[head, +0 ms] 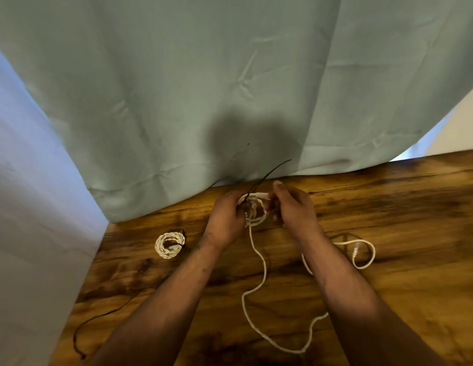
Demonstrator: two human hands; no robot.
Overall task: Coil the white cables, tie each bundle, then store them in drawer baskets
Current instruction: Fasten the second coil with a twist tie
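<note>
My left hand (226, 217) grips a small coil of white cable (254, 211) near the table's far edge, with a thin dark tie (269, 171) sticking up from it. My right hand (293, 207) pinches the same coil from the right. The loose rest of the white cable (259, 270) trails toward me, loops across the wood and ends in a connector (355, 250) at the right. A finished white bundle (170, 245), bound with a dark tie, lies on the table to the left.
The wooden table (388, 207) runs under a pale green curtain (203, 88) at the back. A loose dark tie (98, 318) lies near the table's left edge. White fabric (24, 233) hangs at the left.
</note>
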